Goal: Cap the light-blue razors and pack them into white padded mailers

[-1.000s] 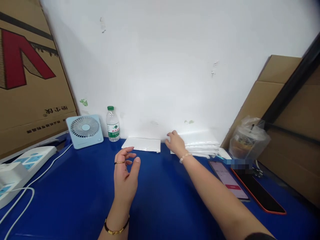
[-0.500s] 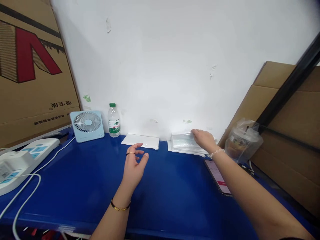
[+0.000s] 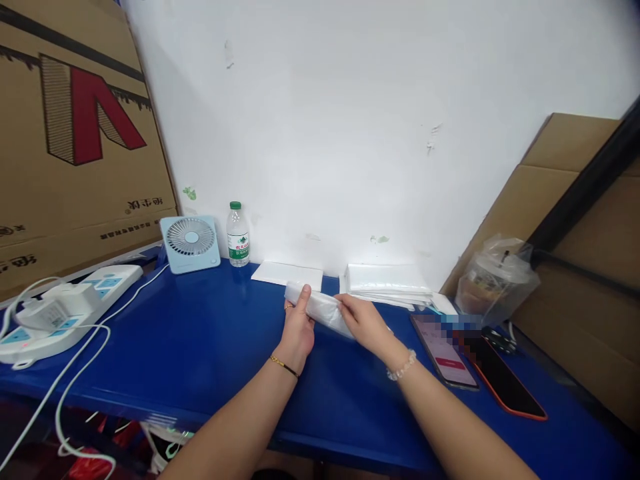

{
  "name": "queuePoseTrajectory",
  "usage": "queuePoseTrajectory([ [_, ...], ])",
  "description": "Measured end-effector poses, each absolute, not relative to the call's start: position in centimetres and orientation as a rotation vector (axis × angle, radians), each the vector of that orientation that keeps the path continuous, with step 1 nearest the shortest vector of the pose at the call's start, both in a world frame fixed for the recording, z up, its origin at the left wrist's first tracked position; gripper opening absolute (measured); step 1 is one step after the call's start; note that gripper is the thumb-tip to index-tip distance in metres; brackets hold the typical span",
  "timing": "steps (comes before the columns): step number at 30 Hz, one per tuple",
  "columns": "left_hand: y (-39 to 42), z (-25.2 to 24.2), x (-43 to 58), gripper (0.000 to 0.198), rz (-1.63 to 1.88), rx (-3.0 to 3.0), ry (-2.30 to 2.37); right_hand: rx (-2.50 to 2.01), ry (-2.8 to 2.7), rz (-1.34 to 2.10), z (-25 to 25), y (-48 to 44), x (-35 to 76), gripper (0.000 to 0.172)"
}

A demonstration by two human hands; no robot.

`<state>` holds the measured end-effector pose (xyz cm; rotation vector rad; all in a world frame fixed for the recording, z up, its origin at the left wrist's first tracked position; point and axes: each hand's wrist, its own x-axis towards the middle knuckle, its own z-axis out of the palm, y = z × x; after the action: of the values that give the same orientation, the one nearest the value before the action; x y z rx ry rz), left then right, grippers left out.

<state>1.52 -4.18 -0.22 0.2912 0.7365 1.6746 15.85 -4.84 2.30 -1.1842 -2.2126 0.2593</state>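
Note:
A thin, pale packet in clear plastic (image 3: pixel 327 311) is held between both hands above the blue table (image 3: pixel 200 347). My left hand (image 3: pixel 299 323) grips its left end, thumb on top and fingers underneath. With bent fingers, my right hand (image 3: pixel 363 323) pinches the packet nearer its right end. What lies inside the plastic is hard to make out. Behind the right hand, a stack of similar flat white packets (image 3: pixel 387 277) rests against the wall. One flat white piece (image 3: pixel 287 274) lies by itself behind the left hand.
Along the wall stand a light blue fan (image 3: pixel 191 243) and a water bottle (image 3: pixel 239 237). A power strip (image 3: pixel 117 277) with cables lies at left. Two phones (image 3: pixel 447 357) (image 3: pixel 505 377) and a bagged drink cup (image 3: pixel 493 283) are at right. Cardboard (image 3: pixel 530 180) leans on that side.
My right hand has brought a packet from the stack toward the middle. My left hand, open before, has moved right and closed on the packet's left end. The view has shifted slightly.

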Motion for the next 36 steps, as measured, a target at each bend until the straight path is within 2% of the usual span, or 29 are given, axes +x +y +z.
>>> queuePoseTrajectory([
  [4,-4.0,-1.0,1.6,0.061,1.661,0.26,0.702,-1.178,-2.159,0.342,2.9,-3.2,16.7,0.029],
  [8,-4.0,-0.9,2.5,0.065,1.638,0.228,0.719,-1.155,-2.181,0.021,2.2,-3.6,15.7,0.034],
  [10,-3.8,-0.6,2.8,0.051,1.674,0.22,0.685,-1.072,-2.276,0.031,1.8,-4.4,15.2,0.034],
  [14,-3.0,0.2,2.1,0.024,1.783,0.12,0.682,-1.022,-2.141,0.466,1.5,-4.5,17.1,0.034],
  [16,-2.7,0.8,1.4,0.021,1.803,0.139,0.62,-1.026,-1.961,0.752,1.2,-3.9,19.4,0.047],
  [19,-2.4,2.1,0.9,0.025,1.818,0.221,0.546,-0.962,-1.944,1.151,0.2,-3.2,22.1,0.087],
  [21,-2.2,3.0,0.9,0.03,1.849,0.297,0.519,-0.931,-2.034,1.206,-0.7,-3.0,22.5,0.109],
  [23,-2.0,3.7,1.3,0.037,1.885,0.401,0.515,-0.944,-2.099,1.103,-1.7,-3.0,21.9,0.116],
  [28,-1.7,4.0,2.0,0.039,1.906,0.642,0.579,-1.134,-2.058,0.789,-3.3,-2.8,19.8,0.102],
  [36,-1.2,4.0,1.3,0.04,1.987,0.707,0.677,-1.229,-2.141,0.554,-3.7,-2.5,19.2,0.074],
])
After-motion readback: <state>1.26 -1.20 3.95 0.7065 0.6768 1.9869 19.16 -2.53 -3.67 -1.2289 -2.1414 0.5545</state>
